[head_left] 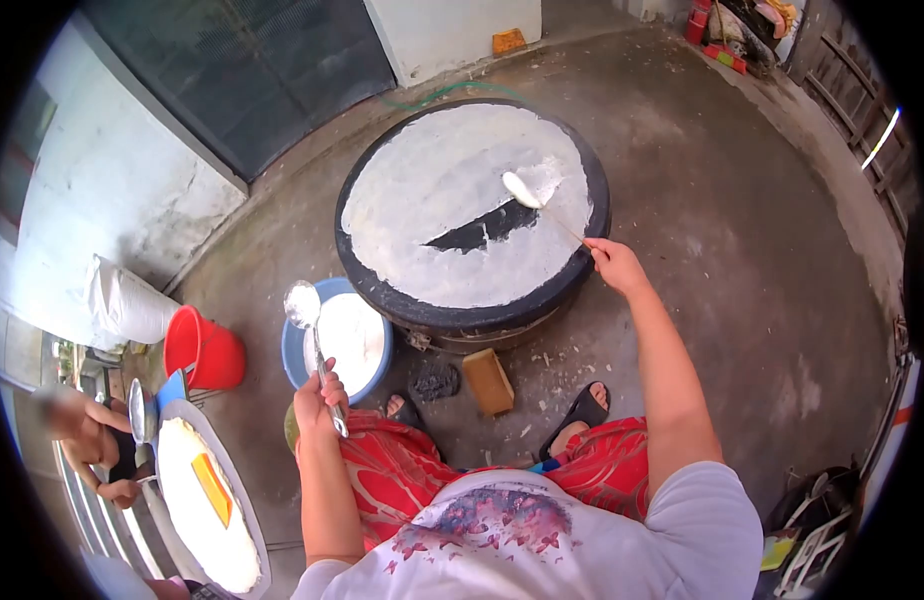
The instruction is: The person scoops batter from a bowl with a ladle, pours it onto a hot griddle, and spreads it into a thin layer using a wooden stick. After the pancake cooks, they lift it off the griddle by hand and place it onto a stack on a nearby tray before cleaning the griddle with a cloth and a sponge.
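A metal ladle [303,306] stands bowl-up in my left hand [320,398], whose fingers wrap its handle. Its bowl hangs over the near part of a blue basin [288,348] filled with white batter [350,340]. My right hand [614,266] grips the thin handle of a spreader [522,190]; its white oval head rests on a sheet of white batter [432,190]. That sheet covers most of a large round black griddle [354,258]. A dark uncovered strip of griddle shows just left of and below the spreader's head.
To the left are a red bucket [232,360], a white sack [132,300] and an oval tray [257,530] bearing a white sheet and a yellow scraper [212,488]. Another person [92,440] sits beyond the tray. A cardboard box [488,382] lies between my feet and the griddle.
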{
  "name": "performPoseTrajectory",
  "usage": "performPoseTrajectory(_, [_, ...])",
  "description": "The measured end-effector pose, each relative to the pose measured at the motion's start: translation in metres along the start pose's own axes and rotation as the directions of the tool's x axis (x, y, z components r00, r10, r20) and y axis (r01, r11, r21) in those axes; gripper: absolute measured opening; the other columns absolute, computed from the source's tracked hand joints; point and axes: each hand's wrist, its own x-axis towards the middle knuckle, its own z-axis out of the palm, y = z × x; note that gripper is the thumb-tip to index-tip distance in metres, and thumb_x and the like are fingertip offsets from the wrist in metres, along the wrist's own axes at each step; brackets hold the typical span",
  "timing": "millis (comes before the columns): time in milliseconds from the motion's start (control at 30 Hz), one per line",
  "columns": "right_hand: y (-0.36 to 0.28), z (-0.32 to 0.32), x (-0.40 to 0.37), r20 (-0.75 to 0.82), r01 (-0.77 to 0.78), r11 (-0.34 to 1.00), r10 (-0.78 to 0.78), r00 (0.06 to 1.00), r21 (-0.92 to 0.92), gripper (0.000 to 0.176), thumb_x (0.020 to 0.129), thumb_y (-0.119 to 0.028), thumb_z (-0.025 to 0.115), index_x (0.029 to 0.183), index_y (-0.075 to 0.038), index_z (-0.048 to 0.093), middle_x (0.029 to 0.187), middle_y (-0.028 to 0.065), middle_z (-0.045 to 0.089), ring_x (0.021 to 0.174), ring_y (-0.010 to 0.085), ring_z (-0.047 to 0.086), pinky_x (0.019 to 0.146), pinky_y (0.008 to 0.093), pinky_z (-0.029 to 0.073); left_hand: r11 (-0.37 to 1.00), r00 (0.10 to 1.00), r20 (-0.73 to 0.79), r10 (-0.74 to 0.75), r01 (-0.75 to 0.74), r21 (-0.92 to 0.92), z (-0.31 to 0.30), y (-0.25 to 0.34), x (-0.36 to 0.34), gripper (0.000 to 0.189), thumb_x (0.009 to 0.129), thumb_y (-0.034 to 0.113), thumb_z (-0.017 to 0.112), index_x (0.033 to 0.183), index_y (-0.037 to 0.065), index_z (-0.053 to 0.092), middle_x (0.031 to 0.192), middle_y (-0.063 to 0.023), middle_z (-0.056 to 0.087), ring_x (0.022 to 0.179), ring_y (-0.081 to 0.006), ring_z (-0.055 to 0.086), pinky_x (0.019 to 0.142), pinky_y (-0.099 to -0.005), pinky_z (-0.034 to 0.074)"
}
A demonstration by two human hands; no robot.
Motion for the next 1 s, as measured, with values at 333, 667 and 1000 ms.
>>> performPoseTrajectory(333, [-0.015,0.034,-0.037,-0.109,-0.033,0.999,0.032,0.994,-0.007,0.026,0.086,-0.019,0.048,0.108,-0.012,0.059,0.101,0.0120,0.061,0.094,0.0221,0.059,0.082,0.0303,0.044,0.996,1.000,-0.002,0.000,0.000,0.088,0.005,-0.004,-0.003,0.031,0.093,0.021,0.032,0.108,-0.003,0.046,0.067,-0.0028,0.043,0.047,-0.0070,0.035,0.037,-0.0186,0.030])
performPoseTrajectory(667, [-0.006,0.052,-0.083,-0.194,-0.191,0.934,0.256,0.947,0.302,0.025,0.090,-0.016,0.042,0.109,-0.011,0.057,0.061,0.0028,0.058,0.043,0.0090,0.048,0.044,0.0233,0.040,0.963,0.991,0.130,-0.022,-0.013,0.268,0.001,-0.004,-0.011,0.030,0.092,0.018,0.032,0.111,-0.004,0.042,0.070,-0.0061,0.044,0.049,-0.0093,0.036,0.039,-0.0201,0.029])
performPoseTrajectory(1000, [-0.046,0.063,-0.110,-0.223,-0.251,0.962,0.270,0.937,0.110,0.022,0.088,-0.014,0.044,0.104,-0.007,0.058,0.068,0.0095,0.061,0.062,0.0136,0.059,0.061,0.0283,0.046,0.883,0.978,0.205,-0.024,-0.075,0.464,0.004,-0.010,-0.042,0.033,0.090,0.019,0.033,0.112,-0.003,0.044,0.065,-0.0093,0.049,0.044,-0.0114,0.037,0.037,-0.0236,0.031])
